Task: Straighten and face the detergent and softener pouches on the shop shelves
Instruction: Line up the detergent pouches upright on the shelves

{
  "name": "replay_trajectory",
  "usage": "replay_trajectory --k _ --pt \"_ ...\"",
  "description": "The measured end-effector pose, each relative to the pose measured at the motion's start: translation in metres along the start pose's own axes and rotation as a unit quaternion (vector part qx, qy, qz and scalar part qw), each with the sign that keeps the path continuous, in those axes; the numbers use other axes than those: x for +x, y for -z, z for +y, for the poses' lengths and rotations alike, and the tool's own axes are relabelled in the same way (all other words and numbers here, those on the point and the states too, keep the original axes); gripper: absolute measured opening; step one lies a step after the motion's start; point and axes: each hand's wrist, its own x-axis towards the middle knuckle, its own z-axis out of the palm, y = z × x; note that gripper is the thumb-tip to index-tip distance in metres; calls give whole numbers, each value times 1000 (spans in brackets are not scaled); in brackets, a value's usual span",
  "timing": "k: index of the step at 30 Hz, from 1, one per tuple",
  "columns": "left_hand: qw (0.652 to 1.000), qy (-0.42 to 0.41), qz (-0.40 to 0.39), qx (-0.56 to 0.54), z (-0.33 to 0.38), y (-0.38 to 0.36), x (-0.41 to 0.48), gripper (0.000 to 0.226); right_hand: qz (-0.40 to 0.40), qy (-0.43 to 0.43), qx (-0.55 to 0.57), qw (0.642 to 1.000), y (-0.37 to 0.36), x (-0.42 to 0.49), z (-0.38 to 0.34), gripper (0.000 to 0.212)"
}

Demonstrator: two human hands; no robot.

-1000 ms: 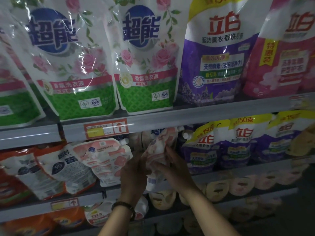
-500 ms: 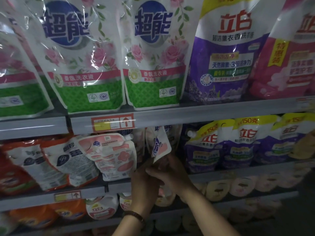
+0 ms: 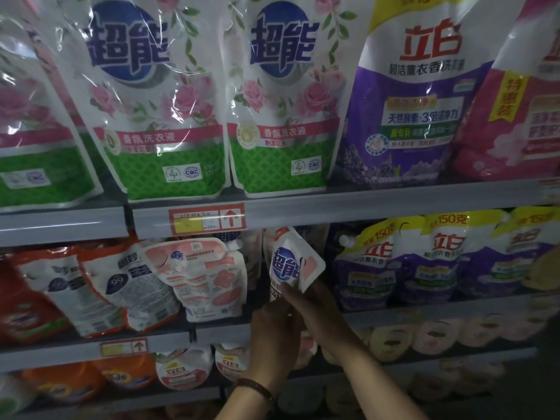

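Top shelf, far left: a cut-off green-and-pink pouch (image 3: 36, 153). Next come the first 超能 rose pouch (image 3: 151, 116) and the second 超能 rose pouch (image 3: 281, 116). Both read 香氛洗衣液 on a pink band, with a CQC mark on the green base. Then a purple 立白 lavender pouch (image 3: 418, 101), reading 天然酵素·3倍洁净力. Last is a pink pouch (image 3: 521, 122) with a yellow 特惠装 strip, cut by the frame. All face out, bases at the shelf lip.

On the shelf rail (image 3: 363, 204) sits a red price tag (image 3: 207, 219) with an up arrow; its print is too small to read.

Middle shelf, from the left: orange-red pouches (image 3: 27, 298), then leaning white pouches marked "99" (image 3: 118, 286). After them a pink-and-white pouch (image 3: 203, 277) is tilted, back side out. A narrow dark gap follows.

In that gap is the small 超能 pouch (image 3: 295, 262), tilted, its top just under the rail and its right corner near the purple row. Your left hand (image 3: 274, 331) curls round its lower part from below. Your right hand (image 3: 318, 310) pinches its lower right edge. Its base is hidden behind both.

To the right, purple 立白 pouches (image 3: 436, 256) with yellow 150克 tops overlap closely.

Lower shelf: small 立白 pouches (image 3: 181, 371), then blurred pale pouches (image 3: 394, 338).
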Motion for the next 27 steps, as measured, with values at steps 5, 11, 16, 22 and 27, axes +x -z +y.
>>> replay_trajectory --k 5,11,16,22,27 --pt "998 -14 -56 -18 -1 5 4 21 3 -25 -20 999 9 5 5 17" --pt "990 -24 -134 -39 -11 14 18 40 -7 -57 -56 997 30 4 3 45" --pt "992 44 -112 24 -28 22 41 21 -13 -42 -66 997 37 6 6 34" --pt "988 73 -96 -94 -45 25 69 24 -7 -24 -120 992 40 9 9 22" --pt "977 149 -111 -101 -54 20 94 59 27 25 -274 961 43 8 7 46"
